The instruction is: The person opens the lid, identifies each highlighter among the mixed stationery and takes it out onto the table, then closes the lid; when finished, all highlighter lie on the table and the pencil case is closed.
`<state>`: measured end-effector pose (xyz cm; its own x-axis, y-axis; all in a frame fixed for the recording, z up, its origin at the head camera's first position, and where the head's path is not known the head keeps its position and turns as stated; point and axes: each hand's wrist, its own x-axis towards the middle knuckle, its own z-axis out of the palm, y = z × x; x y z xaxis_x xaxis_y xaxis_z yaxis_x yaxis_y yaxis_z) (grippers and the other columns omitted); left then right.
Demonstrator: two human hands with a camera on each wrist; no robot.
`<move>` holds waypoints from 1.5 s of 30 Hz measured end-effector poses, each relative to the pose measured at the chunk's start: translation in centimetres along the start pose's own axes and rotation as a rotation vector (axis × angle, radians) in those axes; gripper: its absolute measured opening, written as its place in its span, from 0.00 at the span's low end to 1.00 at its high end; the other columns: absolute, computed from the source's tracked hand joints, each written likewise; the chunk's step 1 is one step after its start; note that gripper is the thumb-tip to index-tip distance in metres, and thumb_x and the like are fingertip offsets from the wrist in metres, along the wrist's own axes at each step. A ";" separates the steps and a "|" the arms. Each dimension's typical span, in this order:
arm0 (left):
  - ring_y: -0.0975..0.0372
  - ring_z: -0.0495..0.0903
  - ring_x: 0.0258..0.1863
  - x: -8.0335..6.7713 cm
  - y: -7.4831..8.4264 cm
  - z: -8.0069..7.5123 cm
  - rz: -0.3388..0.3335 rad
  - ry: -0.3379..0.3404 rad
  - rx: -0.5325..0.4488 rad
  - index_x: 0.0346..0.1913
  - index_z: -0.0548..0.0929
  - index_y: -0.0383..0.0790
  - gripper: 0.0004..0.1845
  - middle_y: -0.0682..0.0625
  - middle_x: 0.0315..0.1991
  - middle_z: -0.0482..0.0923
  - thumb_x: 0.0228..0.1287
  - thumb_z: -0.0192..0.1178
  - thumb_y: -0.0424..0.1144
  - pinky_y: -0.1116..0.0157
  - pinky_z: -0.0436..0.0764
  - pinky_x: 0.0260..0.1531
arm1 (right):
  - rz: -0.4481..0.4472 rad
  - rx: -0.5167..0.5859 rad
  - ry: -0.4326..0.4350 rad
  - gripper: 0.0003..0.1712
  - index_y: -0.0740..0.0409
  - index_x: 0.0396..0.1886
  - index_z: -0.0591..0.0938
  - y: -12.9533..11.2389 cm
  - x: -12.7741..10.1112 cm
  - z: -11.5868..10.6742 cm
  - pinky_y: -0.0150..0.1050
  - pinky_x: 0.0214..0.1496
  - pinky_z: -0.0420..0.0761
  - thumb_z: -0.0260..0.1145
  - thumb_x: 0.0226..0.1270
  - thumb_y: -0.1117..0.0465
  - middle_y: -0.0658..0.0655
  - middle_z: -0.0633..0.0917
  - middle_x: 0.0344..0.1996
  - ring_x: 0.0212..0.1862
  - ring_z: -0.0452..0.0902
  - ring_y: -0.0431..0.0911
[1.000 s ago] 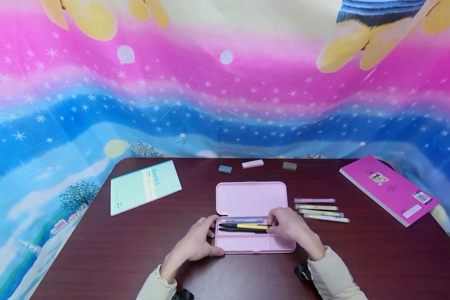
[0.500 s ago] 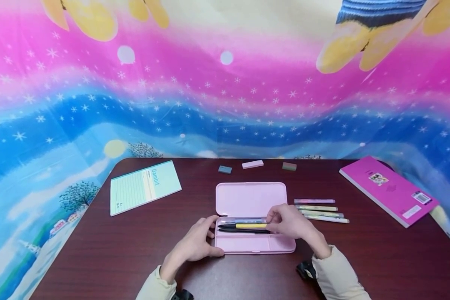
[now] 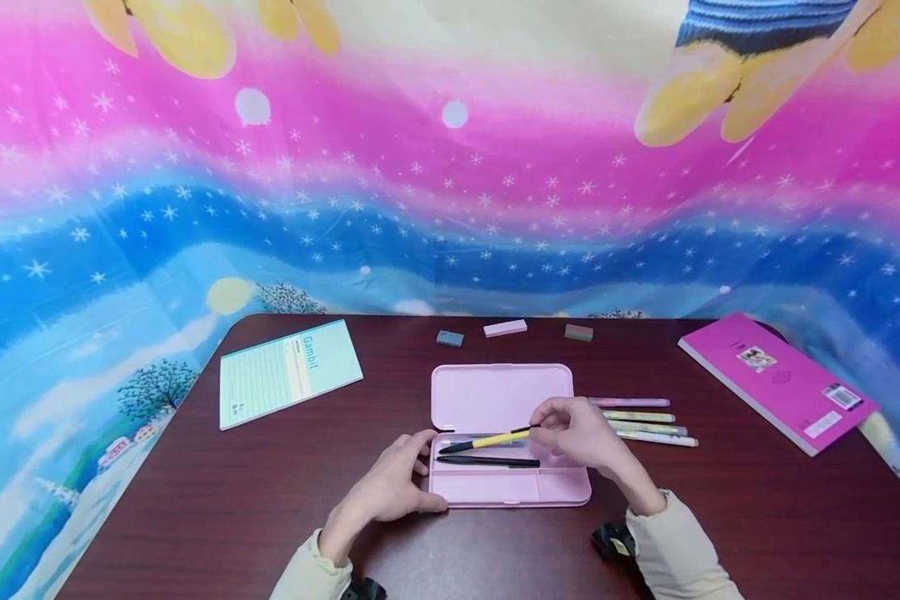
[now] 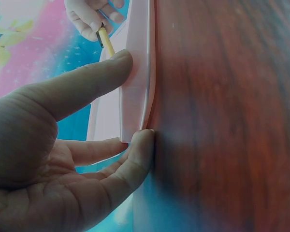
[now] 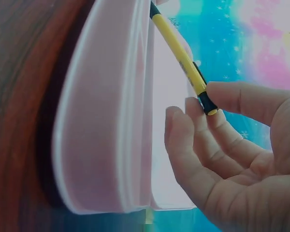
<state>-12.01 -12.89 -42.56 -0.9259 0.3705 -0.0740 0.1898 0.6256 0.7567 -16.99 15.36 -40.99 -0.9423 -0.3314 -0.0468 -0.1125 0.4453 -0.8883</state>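
Pinching a slim yellow-and-black pen (image 3: 499,438) aslant, the right hand (image 3: 576,432) is hovering over the open pink plastic pencil case (image 3: 487,487); the left hand (image 3: 392,483) is gripping its left end, presumably for steadiness.

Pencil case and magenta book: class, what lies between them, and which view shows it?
Four slim pens lie side by side between the pencil case and the magenta book, shown in the head view; the right hand hides some of their left ends.
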 end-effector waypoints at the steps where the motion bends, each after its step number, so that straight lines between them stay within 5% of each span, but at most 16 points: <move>1: 0.58 0.76 0.41 0.0 0.0 0.0 0.000 -0.001 -0.001 0.64 0.67 0.30 0.46 0.43 0.47 0.71 0.41 0.78 0.38 0.62 0.76 0.42 | -0.002 0.009 0.001 0.07 0.66 0.34 0.81 0.1 0.0 -0.1 0.42 0.28 0.82 0.69 0.57 0.68 0.56 0.83 0.26 0.28 0.79 0.49; 11: 0.59 0.77 0.41 0.1 -0.1 0.0 0.017 0.009 0.008 0.64 0.68 0.31 0.45 0.44 0.47 0.71 0.40 0.78 0.38 0.63 0.76 0.42 | -0.003 0.122 0.027 0.12 0.70 0.39 0.80 -0.6 -0.2 -2.2 0.44 0.34 0.82 0.69 0.58 0.66 0.60 0.84 0.29 0.32 0.79 0.48; 17: 0.58 0.77 0.40 0.1 -0.3 0.1 0.027 0.011 0.009 0.63 0.67 0.30 0.45 0.44 0.46 0.71 0.40 0.78 0.38 0.64 0.76 0.42 | -0.086 0.206 0.099 0.13 0.73 0.41 0.77 -1.1 -0.6 -4.3 0.42 0.37 0.83 0.67 0.61 0.68 0.64 0.84 0.31 0.33 0.82 0.48; 30: 0.58 0.77 0.40 0.1 -0.4 0.1 0.025 0.020 0.007 0.63 0.67 0.29 0.45 0.44 0.46 0.72 0.39 0.78 0.37 0.64 0.75 0.41 | -0.225 0.143 0.211 0.08 0.71 0.37 0.78 -0.1 -2.9 -7.8 0.33 0.37 0.82 0.66 0.62 0.70 0.52 0.86 0.30 0.33 0.85 0.42; 39: 0.59 0.77 0.40 0.1 -0.3 0.1 0.009 0.012 0.001 0.64 0.67 0.30 0.46 0.44 0.47 0.72 0.39 0.78 0.38 0.63 0.75 0.42 | -0.173 0.242 0.225 0.05 0.62 0.38 0.79 2.5 -5.5 -10.0 0.31 0.38 0.80 0.63 0.64 0.71 0.47 0.84 0.32 0.34 0.82 0.39; 45: 0.59 0.76 0.41 0.1 -0.3 0.1 0.004 0.010 -0.004 0.64 0.67 0.29 0.46 0.44 0.47 0.71 0.40 0.78 0.38 0.62 0.75 0.42 | -0.065 0.137 0.266 0.04 0.59 0.40 0.80 4.0 -7.3 -11.6 0.31 0.35 0.78 0.64 0.66 0.66 0.45 0.85 0.33 0.35 0.82 0.40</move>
<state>-12.11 -12.97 -42.81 -0.9283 0.3663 -0.0643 0.1927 0.6216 0.7593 -14.23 29.24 -38.92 -0.9861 -0.1180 0.1171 -0.1484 0.3080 -0.9398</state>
